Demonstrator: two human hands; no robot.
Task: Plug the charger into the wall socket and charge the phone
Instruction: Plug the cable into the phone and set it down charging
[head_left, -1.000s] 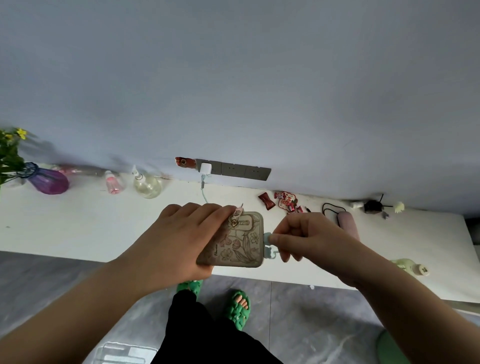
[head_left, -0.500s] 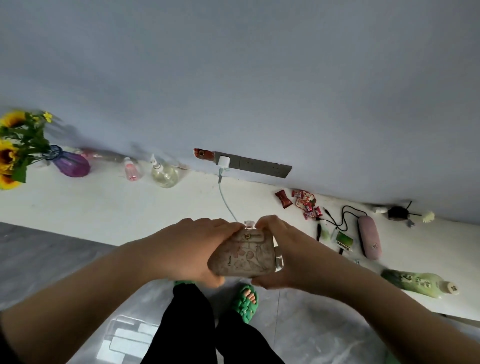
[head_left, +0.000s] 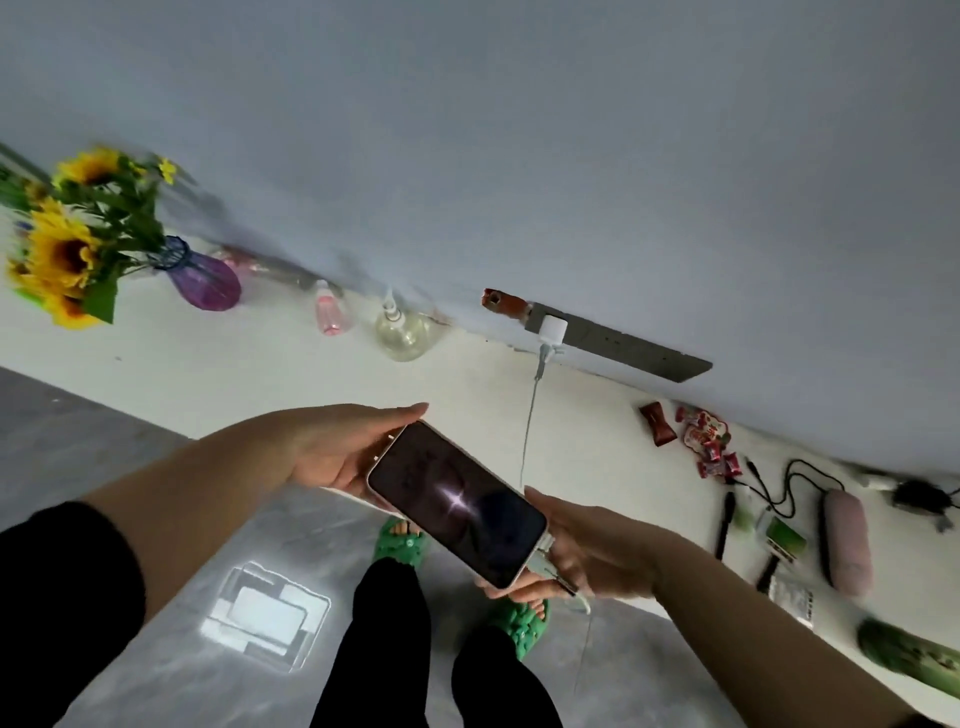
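The phone (head_left: 457, 504) lies screen-up between two hands, above the edge of a white table (head_left: 260, 374) and the grey floor (head_left: 130, 649), its dark screen showing a small bright glint near the middle. The left hand (head_left: 337, 452) cups the phone's upper end from below, palm up, fingers stretched flat along the far side and thumb under the near edge. The right hand (head_left: 597, 561) supports the lower end, fingers curled beneath it, where a plug on the cable (head_left: 530, 421) sits in the phone's bottom port. The thin pale cable runs from behind the phone up across the table to the white charger (head_left: 551, 330), which is seated in a grey socket strip (head_left: 623, 348) on the wall (head_left: 519, 130). A loose loop of cable also hangs below the right hand. On the table to the left stand a purple vase (head_left: 205, 283) with sunflowers (head_left: 67, 249), a small pink bottle (head_left: 330, 314) and a clear round bottle (head_left: 400, 332). To the right lie red sweet wrappers (head_left: 701, 436), a pink case (head_left: 847, 540) and a green bottle (head_left: 909, 657) on its side. Green sandals (head_left: 519, 623) show on the person's feet below.
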